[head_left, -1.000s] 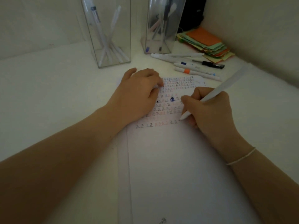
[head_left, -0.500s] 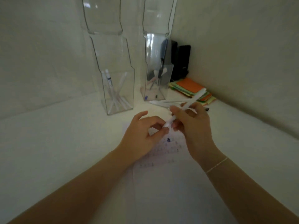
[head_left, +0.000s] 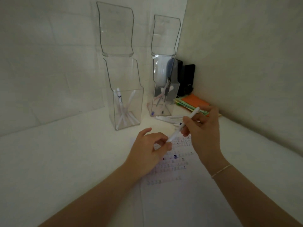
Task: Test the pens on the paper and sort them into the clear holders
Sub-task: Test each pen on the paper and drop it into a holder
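Note:
My right hand grips a white pen above the paper, tip slanting down to the left. My left hand pinches the pen's lower end between thumb and forefinger; what it holds there is too small to tell. The paper bears rows of small test marks. Two tall clear holders stand behind: the left holder contains several white pens, the right holder contains several pens, some dark. A few loose pens lie on the table behind my right hand.
A stack of coloured paper, orange on top, lies in the corner by the right wall. Two black objects stand behind the right holder. Walls close the table off at the back and right.
My right hand lifted the pen off the paper, where it was writing. My left hand left the paper and came up to pinch the pen's tip end. The view tilted upward.

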Motion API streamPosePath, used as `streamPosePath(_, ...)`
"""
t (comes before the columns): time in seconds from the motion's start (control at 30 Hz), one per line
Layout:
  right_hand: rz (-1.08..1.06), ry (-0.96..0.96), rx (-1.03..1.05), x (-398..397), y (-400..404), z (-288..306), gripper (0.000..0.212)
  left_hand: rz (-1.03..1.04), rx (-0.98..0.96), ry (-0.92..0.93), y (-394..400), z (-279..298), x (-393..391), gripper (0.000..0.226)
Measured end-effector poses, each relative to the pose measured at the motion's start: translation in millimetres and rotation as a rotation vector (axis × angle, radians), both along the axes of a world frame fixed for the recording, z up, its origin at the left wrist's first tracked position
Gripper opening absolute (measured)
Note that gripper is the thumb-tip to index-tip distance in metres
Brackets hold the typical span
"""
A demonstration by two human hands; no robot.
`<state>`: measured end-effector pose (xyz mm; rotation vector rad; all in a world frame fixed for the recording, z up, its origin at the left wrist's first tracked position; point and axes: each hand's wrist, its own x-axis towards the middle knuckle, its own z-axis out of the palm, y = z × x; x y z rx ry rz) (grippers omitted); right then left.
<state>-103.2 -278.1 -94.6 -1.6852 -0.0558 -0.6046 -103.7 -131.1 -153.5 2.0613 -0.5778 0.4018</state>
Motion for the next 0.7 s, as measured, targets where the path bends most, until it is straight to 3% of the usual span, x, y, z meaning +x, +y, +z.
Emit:
streamPosePath(0.1, 0.03, -0.027, -0.064, 9, 7, 26, 0.043, 0.122, -0.089, 0.012, -1, 2, 2, 0.022)
streamPosePath(0.2, 0.011, -0.205, -0.15, 26, 27, 72, 0.052, 0.219, -0.054, 0.092, -1, 1, 3, 0.024)
streamPosePath(0.27, 0.025, -0.283, -0.146, 42, 48, 98, 0.044, 0.223, 0.019, 0.122, 0, -2, 5, 0.023)
streamPosePath(0.37, 0.122, -0.255, -0.162, 69, 84, 110, 0.034, 0.206, 0.149, 0.12, -1, -5, 4, 0.021)
streamPosePath(0.5, 0.218, -0.127, -0.599, 94, 117, 92, 0.017, 0.187, 0.17, 0.126, 1, -8, 5, 0.023)
streamPosePath(0.6, 0.29, 0.039, -0.91, 97, 132, 82, 0.018, 0.189, 0.17, 0.142, 1, -7, 5, 0.024)
streamPosePath(0.7, 0.335, 0.149, -1.055, 97, 132, 77, 0.024, 0.182, 0.158, 0.158, 2, -8, 6, 0.026)
